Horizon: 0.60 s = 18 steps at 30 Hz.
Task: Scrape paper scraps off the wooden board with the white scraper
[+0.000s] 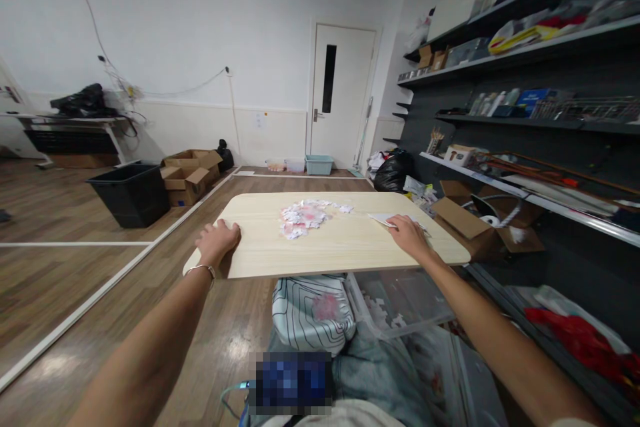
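Observation:
A pale wooden table (330,247) stands in front of me. My left hand (217,240) rests at its left edge, fingers curled over the rim, a thin bracelet on the wrist. My right hand (407,233) lies on the right part of the tabletop, fingers pressed onto a flat white piece (383,218). A heap of small white and pink puzzle pieces (303,217) lies in the middle of the table between both hands.
Under the table sit a clear plastic bin (400,303) with several pieces and a striped cushion (313,313). Shelves (525,120) line the right wall. A black crate (131,193) and cardboard boxes (190,177) stand on the floor at left. A white door (336,97) is at the back.

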### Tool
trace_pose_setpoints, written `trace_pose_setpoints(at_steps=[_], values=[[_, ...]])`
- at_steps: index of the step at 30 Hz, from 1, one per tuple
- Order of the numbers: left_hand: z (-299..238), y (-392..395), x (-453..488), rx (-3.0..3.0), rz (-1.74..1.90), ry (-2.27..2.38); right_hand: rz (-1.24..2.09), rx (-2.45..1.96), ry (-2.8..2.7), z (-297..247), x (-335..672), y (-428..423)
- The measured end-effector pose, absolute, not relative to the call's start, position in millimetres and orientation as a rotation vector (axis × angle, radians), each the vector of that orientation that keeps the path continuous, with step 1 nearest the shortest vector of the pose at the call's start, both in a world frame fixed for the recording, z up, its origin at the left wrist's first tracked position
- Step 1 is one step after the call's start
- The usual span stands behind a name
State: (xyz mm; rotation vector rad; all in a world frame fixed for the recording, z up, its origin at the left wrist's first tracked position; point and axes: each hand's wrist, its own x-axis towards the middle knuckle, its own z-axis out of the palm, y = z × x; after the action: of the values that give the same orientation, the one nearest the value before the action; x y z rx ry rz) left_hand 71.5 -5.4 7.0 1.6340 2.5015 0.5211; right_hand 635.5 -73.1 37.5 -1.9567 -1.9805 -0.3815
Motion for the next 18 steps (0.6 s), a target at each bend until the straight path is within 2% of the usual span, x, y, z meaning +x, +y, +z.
trace_pose_setpoints(at_steps=[12, 18], values=[[7.9, -7.0, 70.5, 1.637, 0.533, 2.489, -0.268, -1.608, -2.087, 19.1, 673.8, -142.0], [8.7, -8.2, 70.1, 1.648, 0.556, 2.491, -0.281, -1.666, -2.141, 39.9, 657.0, -151.8]])
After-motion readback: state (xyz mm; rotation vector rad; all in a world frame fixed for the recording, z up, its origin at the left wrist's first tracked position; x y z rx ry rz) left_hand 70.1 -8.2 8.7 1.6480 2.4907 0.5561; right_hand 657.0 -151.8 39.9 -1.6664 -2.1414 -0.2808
